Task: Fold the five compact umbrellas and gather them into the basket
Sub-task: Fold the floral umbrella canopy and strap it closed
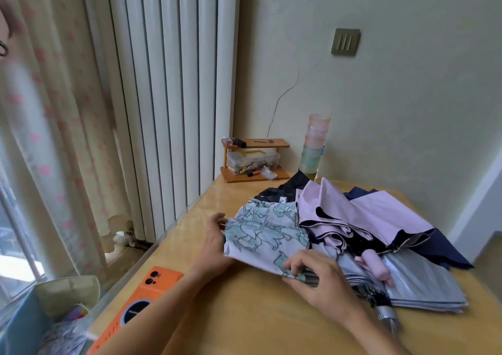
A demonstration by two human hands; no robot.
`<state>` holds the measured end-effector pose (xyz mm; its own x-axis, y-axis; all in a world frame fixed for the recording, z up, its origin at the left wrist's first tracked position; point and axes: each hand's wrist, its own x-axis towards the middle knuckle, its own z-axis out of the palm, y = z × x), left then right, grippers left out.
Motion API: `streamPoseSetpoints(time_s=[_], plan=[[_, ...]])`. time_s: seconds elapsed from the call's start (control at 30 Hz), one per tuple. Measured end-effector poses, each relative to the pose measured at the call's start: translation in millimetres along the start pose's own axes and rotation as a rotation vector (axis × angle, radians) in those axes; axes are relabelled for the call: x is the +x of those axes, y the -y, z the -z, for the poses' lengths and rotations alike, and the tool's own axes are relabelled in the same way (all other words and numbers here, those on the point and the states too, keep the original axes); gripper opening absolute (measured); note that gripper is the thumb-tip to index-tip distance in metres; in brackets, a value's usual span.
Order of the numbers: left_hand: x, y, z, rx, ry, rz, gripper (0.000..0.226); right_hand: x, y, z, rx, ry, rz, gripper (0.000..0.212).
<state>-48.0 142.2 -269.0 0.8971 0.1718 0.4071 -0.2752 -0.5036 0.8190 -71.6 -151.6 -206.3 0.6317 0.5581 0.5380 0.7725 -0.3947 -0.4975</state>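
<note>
White radiator (168,96) behind wooden table (258,322). Heap of loose umbrellas on table's right: lilac umbrella (380,210) on top, silver umbrella (423,281) beneath. Floral umbrella (260,235) at heap's left edge, partly overlapped by lilac one. Left hand (216,232) grips its end; right hand (317,276) pinches its gathered folds. Blue basket (21,324) lower left, beyond table edge. Orange phone (141,300) lies between basket and hands. Wooden rack (255,161) and stacked cups (315,142) by wall.

Glossy wood-look table (244,314); matt printed cloth on floral umbrella (260,235); shiny silver-coated fabric on grey umbrella (423,281); smooth orange plastic phone case (141,297); frosted plastic cups (315,145).
</note>
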Motion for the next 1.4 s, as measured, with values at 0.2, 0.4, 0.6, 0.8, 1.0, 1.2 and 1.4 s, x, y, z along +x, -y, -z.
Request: streamPoseSetpoints(time_s=[0.2, 0.4, 0.6, 0.8, 1.0, 1.2, 1.4], plan=[[-6.1, -12.0, 9.9, -0.004, 0.001, -0.139, 0.055, -6.1, 16.6, 16.1, 0.098, 0.008, -0.099, 0.018], [1.6, -11.0, 22.6, 0.048, 0.193, 0.116, 0.085, -5.8, 26.7, 28.2, 0.155, 0.03, -0.184, 0.012], [-2.0, -18.2, 36.4, 0.16, 0.398, 0.161, 0.112, 17.2, 20.5, 37.3, 0.246, -0.355, -0.296, 0.013], [-11.1, -28.0, 45.6, 0.129, 0.412, 0.17, 0.094, 31.3, 18.2, 36.5, 0.212, -0.423, -0.328, 0.013], [-10.1, -28.4, 58.2, 0.09, 0.471, 0.171, 0.103, 44.3, 24.1, 42.1, 0.214, -0.458, -0.292, 0.013], [-15.0, -33.6, 45.4, 0.279, 0.272, -0.018, 0.083, 53.7, 54.4, 54.8, 0.436, -0.328, -0.137, 0.02], [-10.3, -31.8, 36.6, 0.405, 0.303, 0.085, 0.085, 42.1, 62.9, 67.7, 0.582, 0.475, -0.243, 0.012]])
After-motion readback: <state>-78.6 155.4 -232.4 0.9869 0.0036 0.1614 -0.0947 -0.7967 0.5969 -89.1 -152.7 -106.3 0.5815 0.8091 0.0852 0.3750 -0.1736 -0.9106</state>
